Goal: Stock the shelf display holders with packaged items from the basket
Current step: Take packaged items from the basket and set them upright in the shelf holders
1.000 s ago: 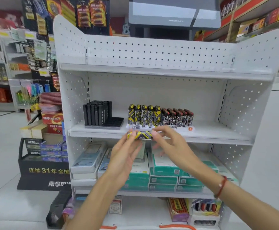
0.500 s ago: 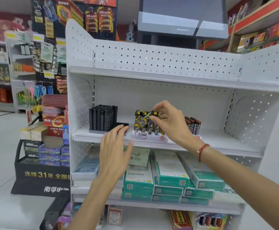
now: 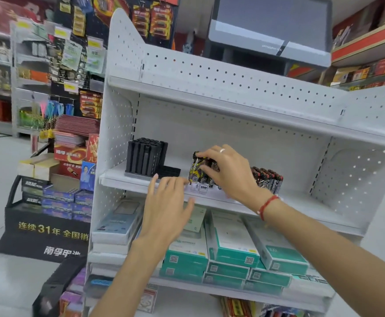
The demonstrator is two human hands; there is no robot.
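Right hand point(image 3: 229, 170) fingers pinch yellow-black patterned packaged item point(image 3: 197, 167) at top, over clear display holder point(image 3: 199, 187) on white perforated metal shelf point(image 3: 301, 203). Left hand point(image 3: 166, 202) fingers spread, holding nothing, near holder. Advice: align upright with slot, press straight down, brace holder.

Bright, even light; warped, soft edges

Matt, perhaps metal, perforated shelf point(image 3: 209, 72)
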